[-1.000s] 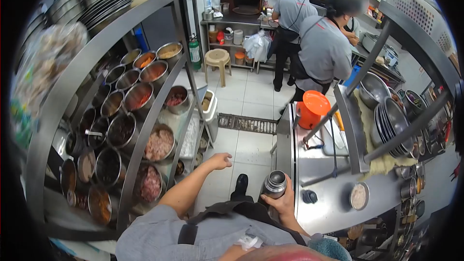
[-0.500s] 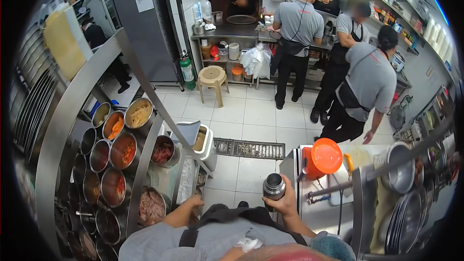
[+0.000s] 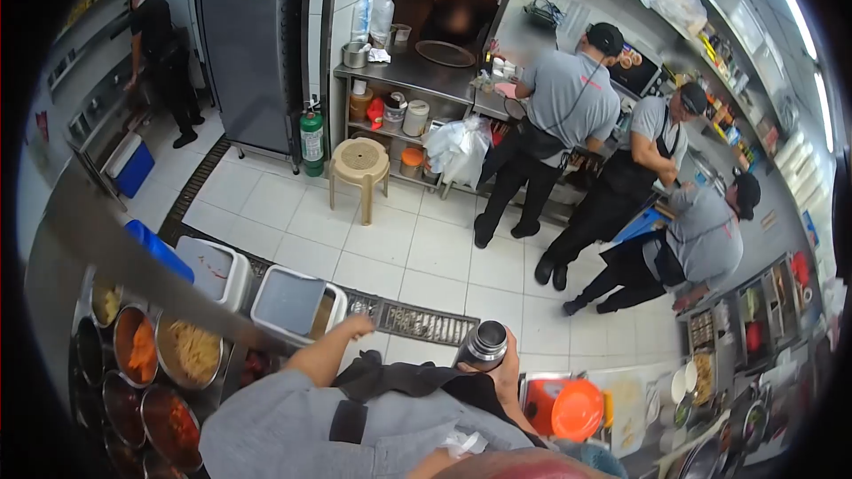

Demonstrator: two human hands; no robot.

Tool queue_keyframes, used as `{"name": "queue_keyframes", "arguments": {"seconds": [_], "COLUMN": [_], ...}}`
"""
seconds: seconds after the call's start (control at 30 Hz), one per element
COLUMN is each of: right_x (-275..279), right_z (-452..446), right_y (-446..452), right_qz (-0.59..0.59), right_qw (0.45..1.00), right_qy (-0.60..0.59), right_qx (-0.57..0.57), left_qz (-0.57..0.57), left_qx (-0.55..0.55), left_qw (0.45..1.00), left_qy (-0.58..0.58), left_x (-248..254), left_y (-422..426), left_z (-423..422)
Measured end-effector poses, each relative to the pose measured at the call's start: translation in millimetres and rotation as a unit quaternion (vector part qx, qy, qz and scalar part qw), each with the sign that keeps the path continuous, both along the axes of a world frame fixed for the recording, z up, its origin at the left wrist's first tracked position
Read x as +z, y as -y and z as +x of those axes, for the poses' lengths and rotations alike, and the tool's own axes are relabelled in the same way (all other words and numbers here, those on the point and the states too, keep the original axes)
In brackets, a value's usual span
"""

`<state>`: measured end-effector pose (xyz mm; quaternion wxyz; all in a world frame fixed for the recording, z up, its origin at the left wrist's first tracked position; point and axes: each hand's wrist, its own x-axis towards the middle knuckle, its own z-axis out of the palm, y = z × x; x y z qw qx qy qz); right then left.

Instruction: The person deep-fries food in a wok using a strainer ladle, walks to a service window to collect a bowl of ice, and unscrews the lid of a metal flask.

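Observation:
My right hand (image 3: 508, 367) is wrapped round a dark metal thermos flask (image 3: 485, 346), held upright in front of my apron. The flask has no lid on, and its round steel mouth faces up at me. My left hand (image 3: 358, 327) hangs forward on the other side, its fingers curled in a loose fist with nothing showing in them. Just beyond that fist stands a white bin with a grey lid (image 3: 289, 300), partly uncovered. Close to my right hand an orange container (image 3: 577, 410) sits on the counter.
On the left, a rack holds several steel pots of cut food (image 3: 193, 351). Ahead are a beige stool (image 3: 359, 167), a green cylinder (image 3: 311, 138) and a floor drain grate (image 3: 426, 323). Three co-workers in grey shirts (image 3: 572, 102) stand at the far counter; another person (image 3: 162, 58) works far left.
My view has shifted forward past the left rack, bringing the bins and another person into fuller sight. The flask stays in my right hand. A co-worker on the right now bends toward the counter.

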<state>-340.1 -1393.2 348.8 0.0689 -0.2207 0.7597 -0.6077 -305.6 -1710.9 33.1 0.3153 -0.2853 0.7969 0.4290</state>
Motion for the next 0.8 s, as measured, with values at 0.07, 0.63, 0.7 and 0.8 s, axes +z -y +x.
{"name": "queue_keyframes", "arguments": {"seconds": [0.07,0.63,0.7,0.8], "right_x": [7.4,-39.0,-32.8,-26.8], "right_z": [-21.4,-363.3,-402.1,-440.9], "right_y": [19.0,185.0,228.3,298.3], "right_qz": [0.014,0.067,0.103,0.151], "right_qw": [1.000,0.989,0.975,0.948], "right_qy": [0.000,-0.022,-0.064,-0.077], "right_qx": [-0.018,0.128,0.187,0.269], "left_qz": [-0.005,-0.126,-0.088,-0.035], "left_qx": [-0.024,-0.052,0.067,0.248], "left_qw": [0.997,0.978,0.977,0.950], "left_qy": [-0.078,0.158,0.182,0.185], "left_x": [-36.5,-14.6,-31.3,-52.8], "left_y": [35.5,205.0,228.0,247.7], "left_z": [-75.6,-130.5,-121.5,-103.7]}}
